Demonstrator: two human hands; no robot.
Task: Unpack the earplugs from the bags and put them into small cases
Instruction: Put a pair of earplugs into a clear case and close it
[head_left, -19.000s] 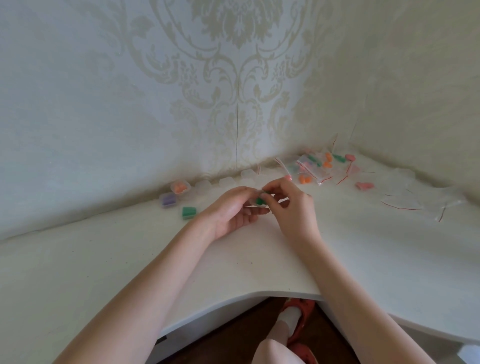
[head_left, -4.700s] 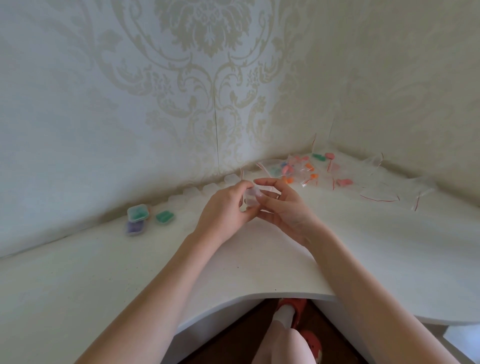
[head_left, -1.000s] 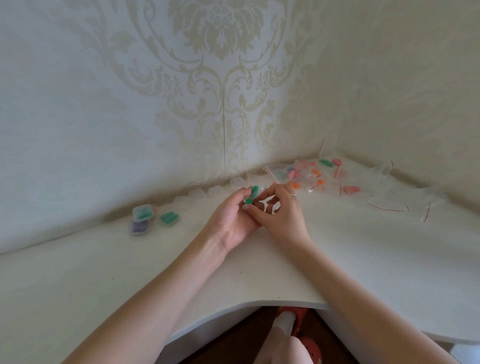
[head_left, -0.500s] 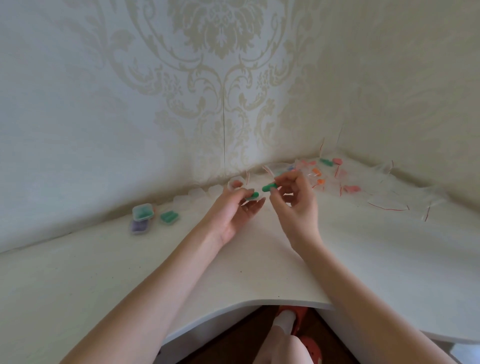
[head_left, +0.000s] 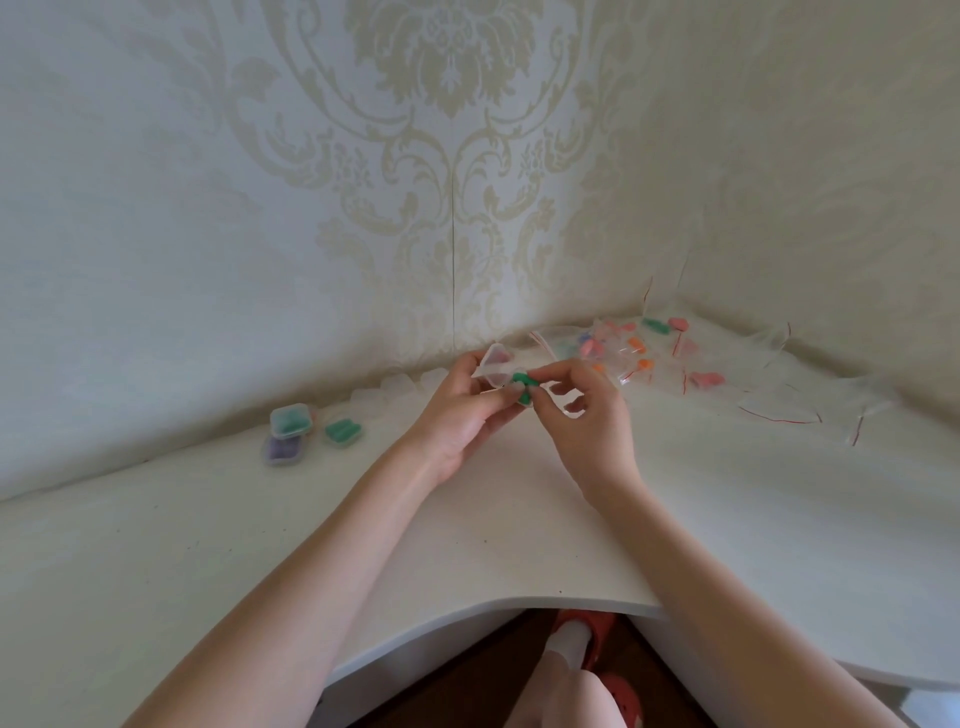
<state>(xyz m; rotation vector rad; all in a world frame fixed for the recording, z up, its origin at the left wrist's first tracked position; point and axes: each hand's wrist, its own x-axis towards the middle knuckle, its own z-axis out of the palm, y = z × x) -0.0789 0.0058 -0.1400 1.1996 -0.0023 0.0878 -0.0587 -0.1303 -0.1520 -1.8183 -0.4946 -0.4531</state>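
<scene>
Clear plastic cases sit at the far left against the wall: a teal-filled case (head_left: 291, 420) stacked on a purple-filled case (head_left: 283, 450), with another green-filled case (head_left: 343, 431) just beside them, and a row of empty clear cases (head_left: 395, 387) running along the wall toward the hands. At centre, the left hand (head_left: 462, 415) grips a small open case (head_left: 494, 368), its lid tipped up. One green earplug (head_left: 522, 398) lies at this hand's fingertips, apparently already in the case base, though the clear plastic makes that hard to confirm. The right hand (head_left: 587, 415) pinches a second green earplug (head_left: 523, 379) and presses it at the case mouth. Half a second ago this hand held that plug apart from the case, clear of the left hand; now the two hands meet, so the pair is going in and this case should soon be ready to close. To the right lies a pile of bags (head_left: 639, 353) with orange, pink and green plugs still packed, then empty bags (head_left: 779, 410) further right.
</scene>
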